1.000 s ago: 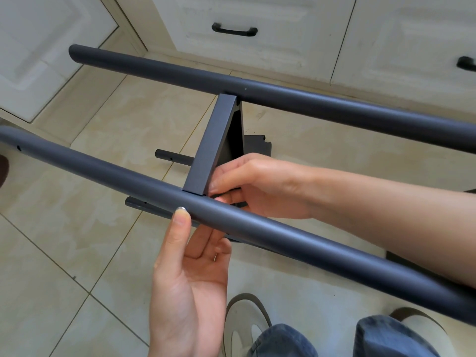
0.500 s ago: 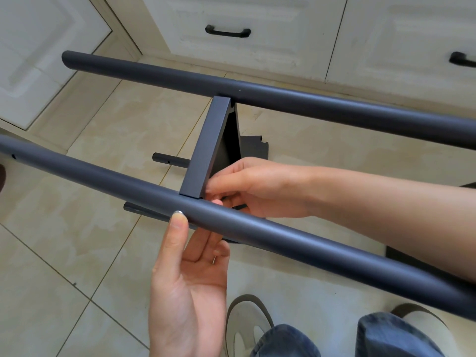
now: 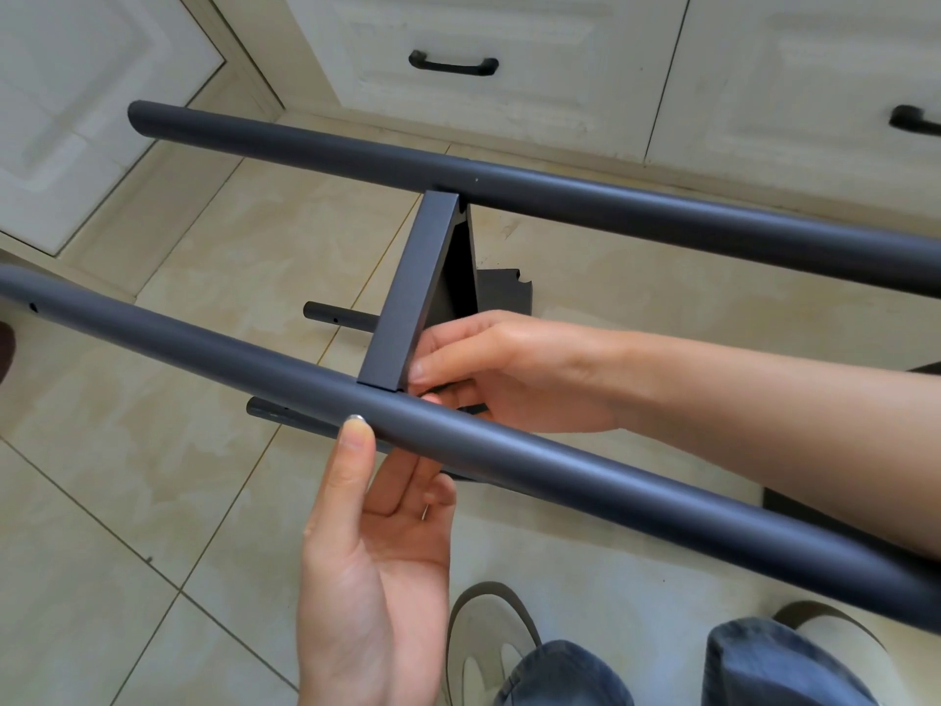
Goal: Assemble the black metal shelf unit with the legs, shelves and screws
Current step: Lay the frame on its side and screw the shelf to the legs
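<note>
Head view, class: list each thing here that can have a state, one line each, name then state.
Near dark metal tube leg: raised, left thumb on it.
Far dark metal tube leg: raised, untouched.
Flat dark metal shelf panel: edge-on between the legs.
Left hand: supporting near leg.
Right hand: fingers at the joint.
Cream cabinet drawers: closed.

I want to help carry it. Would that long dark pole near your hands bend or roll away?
The near pole looks like a stiff metal tube, so it probably won't bend. It's round and smooth, so alone it could roll, but the flat crossbar joining it should stop that.
</note>
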`<state>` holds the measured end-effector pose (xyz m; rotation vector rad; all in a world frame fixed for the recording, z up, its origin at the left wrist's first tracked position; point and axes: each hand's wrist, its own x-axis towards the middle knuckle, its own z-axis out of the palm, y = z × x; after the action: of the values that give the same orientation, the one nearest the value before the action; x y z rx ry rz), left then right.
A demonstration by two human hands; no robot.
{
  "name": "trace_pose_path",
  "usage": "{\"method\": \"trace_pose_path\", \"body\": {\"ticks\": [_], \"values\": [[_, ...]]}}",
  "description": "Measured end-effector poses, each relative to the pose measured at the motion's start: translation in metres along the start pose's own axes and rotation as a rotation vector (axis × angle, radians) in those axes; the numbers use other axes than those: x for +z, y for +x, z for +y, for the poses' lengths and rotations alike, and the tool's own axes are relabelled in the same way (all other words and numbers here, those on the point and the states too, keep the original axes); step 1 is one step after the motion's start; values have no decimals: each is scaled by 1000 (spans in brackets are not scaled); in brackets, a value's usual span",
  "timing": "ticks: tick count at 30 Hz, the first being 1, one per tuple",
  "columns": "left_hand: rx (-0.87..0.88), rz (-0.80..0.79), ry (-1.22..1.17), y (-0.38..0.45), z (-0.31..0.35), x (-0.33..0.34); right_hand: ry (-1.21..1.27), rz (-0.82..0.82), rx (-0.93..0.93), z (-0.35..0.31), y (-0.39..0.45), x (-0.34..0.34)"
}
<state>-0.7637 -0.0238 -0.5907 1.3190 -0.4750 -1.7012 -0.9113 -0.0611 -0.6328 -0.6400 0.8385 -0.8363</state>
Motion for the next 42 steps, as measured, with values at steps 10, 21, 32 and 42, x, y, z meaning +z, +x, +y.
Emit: {"method": "trace_pose_path", "body": {"ticks": [10,21,32,42], "values": [[-8,8,-9,1,-1,-2,-11,31,40,-1,0,0],[-6,0,-7,1,0,-1,-22,40,37,-2,1,1],[-1,-14,1,1,0,0,0,48,35,1,2,4],[-8,-24,14,4,-2,-4,-85,89,68,-5,0,7]]}}
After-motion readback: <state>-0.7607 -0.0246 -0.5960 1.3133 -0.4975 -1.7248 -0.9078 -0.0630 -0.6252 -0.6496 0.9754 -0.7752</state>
